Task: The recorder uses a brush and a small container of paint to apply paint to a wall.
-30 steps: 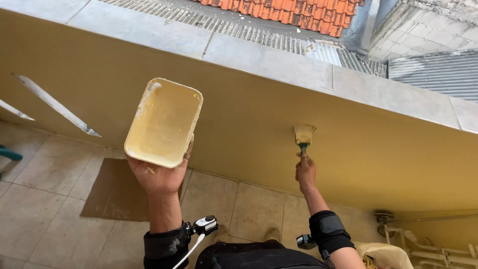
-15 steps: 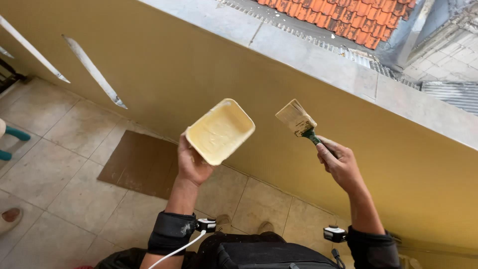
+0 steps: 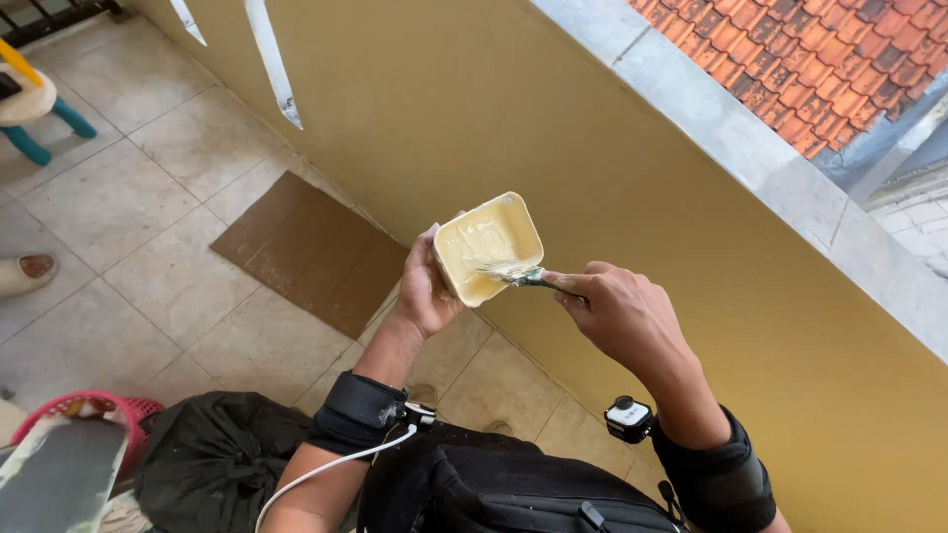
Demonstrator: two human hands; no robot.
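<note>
My left hand (image 3: pixel 427 286) grips a cream-coloured rectangular plastic tub (image 3: pixel 488 247) by its lower left side, tilted toward me, with yellow paint inside. My right hand (image 3: pixel 617 311) holds a paintbrush (image 3: pixel 521 275) by its dark handle. The bristles are dipped inside the tub at its lower edge. Both hands are in front of a low yellow-painted wall (image 3: pixel 553 148) with a grey top ledge (image 3: pixel 731 128).
A flat piece of brown cardboard (image 3: pixel 311 252) lies on the tiled floor (image 3: pixel 128 227) by the wall's foot. A black bag (image 3: pixel 212 459) and a pink basket (image 3: pixel 94 410) sit at lower left. A small stool (image 3: pixel 35 104) stands at far left. Red roof tiles (image 3: pixel 829 59) lie beyond the wall.
The brush has come off the wall and moved left into the tub. The tub has dropped lower and tilted toward me. My view has turned downward and to the left.
</note>
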